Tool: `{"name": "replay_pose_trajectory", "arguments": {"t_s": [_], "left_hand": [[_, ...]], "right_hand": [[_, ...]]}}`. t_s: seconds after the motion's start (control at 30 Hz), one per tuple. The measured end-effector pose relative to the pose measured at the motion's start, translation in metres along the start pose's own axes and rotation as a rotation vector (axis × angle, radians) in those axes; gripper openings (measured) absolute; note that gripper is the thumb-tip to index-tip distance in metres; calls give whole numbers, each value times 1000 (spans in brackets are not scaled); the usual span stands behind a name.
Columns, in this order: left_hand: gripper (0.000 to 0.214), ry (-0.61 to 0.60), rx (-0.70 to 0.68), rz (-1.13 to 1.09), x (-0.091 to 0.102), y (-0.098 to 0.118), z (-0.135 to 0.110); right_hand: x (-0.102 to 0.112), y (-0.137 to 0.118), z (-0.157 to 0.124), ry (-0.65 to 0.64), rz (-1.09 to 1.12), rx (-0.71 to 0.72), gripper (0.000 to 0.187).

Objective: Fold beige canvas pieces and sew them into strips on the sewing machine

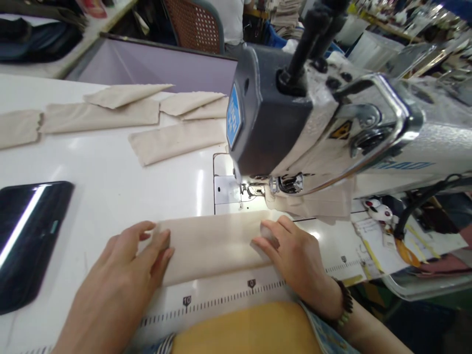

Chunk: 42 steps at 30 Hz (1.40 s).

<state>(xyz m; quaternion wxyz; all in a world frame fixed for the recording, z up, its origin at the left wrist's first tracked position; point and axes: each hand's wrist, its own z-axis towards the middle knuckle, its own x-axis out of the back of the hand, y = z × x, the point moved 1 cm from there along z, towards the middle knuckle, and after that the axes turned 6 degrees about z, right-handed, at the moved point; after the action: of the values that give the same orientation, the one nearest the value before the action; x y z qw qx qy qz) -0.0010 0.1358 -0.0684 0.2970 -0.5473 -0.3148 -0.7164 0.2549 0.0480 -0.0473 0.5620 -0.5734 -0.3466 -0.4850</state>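
Observation:
A flat beige strip of fabric (214, 248) lies across the white table in front of the sewing machine (273, 113). My left hand (129, 270) pinches its left end between thumb and fingers. At the right end my right hand (291, 250), with a beaded bracelet on the wrist, is closed on the cloth in a pinch. Just beyond the strip are the needle plate (225, 191) and the presser foot (254, 190), with no cloth visible under the foot. More beige fabric (328, 199) lies under the machine's arm.
Several beige fabric pieces (103, 117) lie along the table's far side. A dark phone (31, 236) rests at the left. A printed ruler scale (221, 299) runs along the near edge. Orange-handled snips (407, 253) and papers (372, 241) are at the right.

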Motion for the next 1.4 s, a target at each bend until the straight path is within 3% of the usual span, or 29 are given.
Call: {"name": "replay_pose_trajectory", "arguments": {"t_s": [0.1, 0.17, 0.27, 0.37, 0.57, 0.7, 0.87, 1.03, 1.13, 1.2, 1.3, 1.4], "left_hand": [[40, -2, -232, 41, 1, 3, 5], [42, -15, -342, 6, 1, 7, 9], [40, -15, -351, 17, 4, 20, 18], [36, -47, -301, 80, 10, 40, 28], [57, -207, -171, 197, 7, 65, 27], [61, -165, -117, 176, -6, 61, 16], [63, -74, -107, 194, -18, 59, 11], [75, -68, -77, 226, -20, 34, 4], [75, -29, 19, 268, -12, 10, -8], [67, 15, 48, 304, -1, 6, -16], [48, 48, -95, 239, 12, 24, -21], [38, -60, -307, 121, 13, 50, -8]], "right_hand": [[1, -2, 3, -2, -57, 44, 19], [1, -5, 5, 25, -63, 164, 14], [-1, -13, 7, 14, -70, 459, 27], [-5, -19, 8, -40, -103, 604, 31], [-19, -19, 11, -114, 7, 588, 27], [-30, -15, 5, -88, 55, 537, 44], [-37, -13, 1, -82, 11, 534, 45], [-37, -12, 2, -77, -4, 534, 45], [-37, -12, 2, -80, -7, 528, 45], [-37, -12, 2, -82, -2, 526, 45], [-36, -13, 2, -75, 18, 523, 44], [-29, -14, 1, -85, 23, 505, 48]]}}
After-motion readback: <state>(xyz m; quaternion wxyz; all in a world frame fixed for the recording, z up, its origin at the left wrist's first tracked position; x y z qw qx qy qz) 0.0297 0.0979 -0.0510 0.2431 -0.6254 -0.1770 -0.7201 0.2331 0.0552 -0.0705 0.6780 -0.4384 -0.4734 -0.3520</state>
